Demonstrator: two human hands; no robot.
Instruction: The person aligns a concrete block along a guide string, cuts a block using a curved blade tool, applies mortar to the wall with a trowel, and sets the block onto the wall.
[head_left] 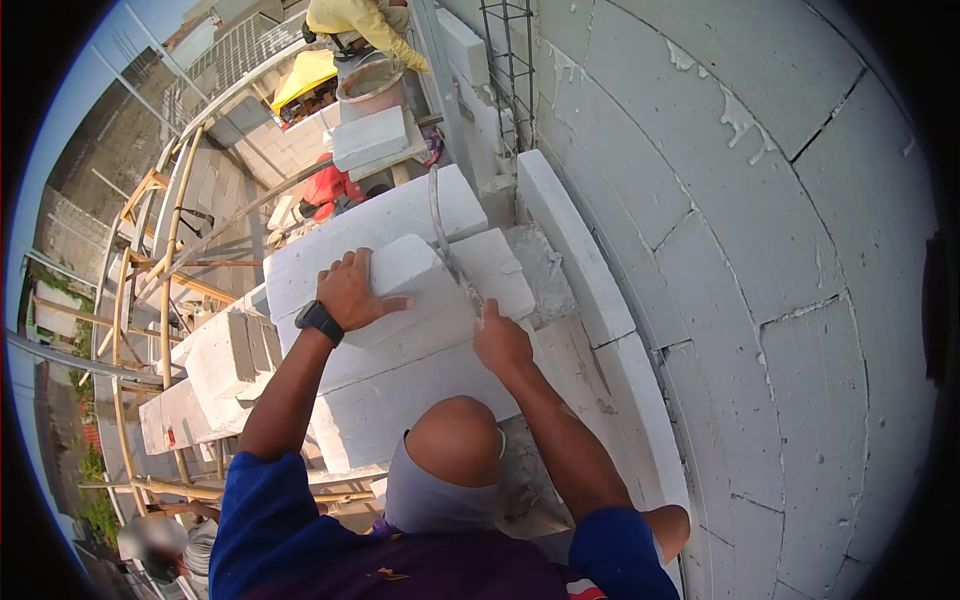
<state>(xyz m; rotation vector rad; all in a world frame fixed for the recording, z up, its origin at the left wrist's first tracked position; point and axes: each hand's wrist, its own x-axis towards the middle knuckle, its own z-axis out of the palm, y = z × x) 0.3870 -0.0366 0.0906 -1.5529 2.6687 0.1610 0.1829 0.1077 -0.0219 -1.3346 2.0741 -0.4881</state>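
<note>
**Hand Saw Placed Across White Masonry Block**

Rests the left hand (350, 290) palm down on the upper left part of a white masonry block (408, 265), fingers spread, thumb pointing right. Wears a dark watch (320, 322) on the left wrist. Grips with the right hand (502, 342), fingers clenched, the near end of a hand saw (440, 215); hides the handle inside the fist. Crosses the block toward its right end with the blade, seen nearly edge-on, tip near the far edge of the supporting block stack (385, 405). Depth of cut: not discernible. Block position: on top of the stack, between far and near edges, extending toward the right edge. Over the near edge: one bare knee (452, 440). Beyond the far edge: a mortar-stained bucket (372, 85) and a person in a yellow top (350, 18). Beyond the right edge: a grey block wall (720, 250).
</note>
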